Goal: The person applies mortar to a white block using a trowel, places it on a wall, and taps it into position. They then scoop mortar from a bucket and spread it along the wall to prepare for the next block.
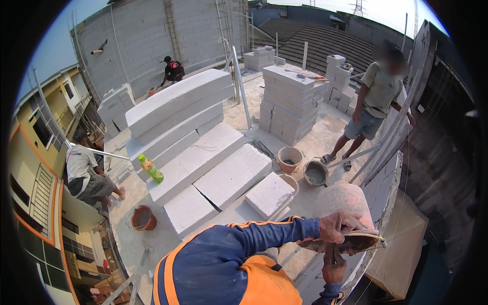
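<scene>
A dusty, pinkish bucket (pixel 344 199) is tipped on its side at the wall's edge, its dark mouth turned toward me. My left hand (pixel 336 226) reaches across from the left and closes on the bucket near its rim. Below it, my right hand (pixel 333 265) has its fingers pressed together at the lower lip of the mouth, gripping there. What lies inside the bucket is mostly in shadow. Under my arms runs the top of a white block wall (pixel 363 262).
White blocks (pixel 234 175) are stacked ahead; a green bottle (pixel 151 169) stands on them. Buckets (pixel 290 158) sit beyond, another bucket (pixel 144 218) at left. A person (pixel 376 96) stands right; two others crouch farther off. A thin string (pixel 401 203) runs past the wall's outer drop.
</scene>
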